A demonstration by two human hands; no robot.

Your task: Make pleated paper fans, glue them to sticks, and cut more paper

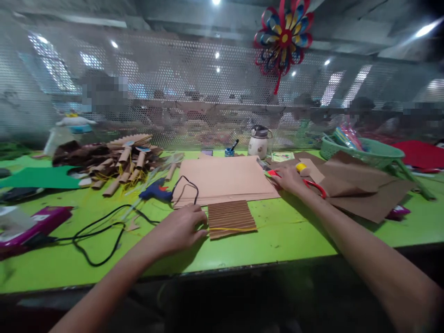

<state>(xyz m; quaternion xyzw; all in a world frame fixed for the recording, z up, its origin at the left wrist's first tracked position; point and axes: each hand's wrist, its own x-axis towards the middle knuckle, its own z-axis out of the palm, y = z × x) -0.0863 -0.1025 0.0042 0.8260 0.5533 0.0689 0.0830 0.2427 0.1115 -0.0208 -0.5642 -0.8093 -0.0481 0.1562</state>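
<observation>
A corrugated brown card piece lies near the table's front edge with a yellow string across its lower part. At its left edge rests my left hand, fingers apart and nothing gripped. Behind the card is a stack of tan paper sheets. By the stack's right edge my right hand reaches over something red; its fingertips are partly hidden, so its hold is unclear. Red-handled scissors and a yellow spool are beside that hand.
A blue glue gun with a black cord lies left, before cardboard tubes. Brown paper and a green basket are at right. A jar stands behind; a purple box is far left.
</observation>
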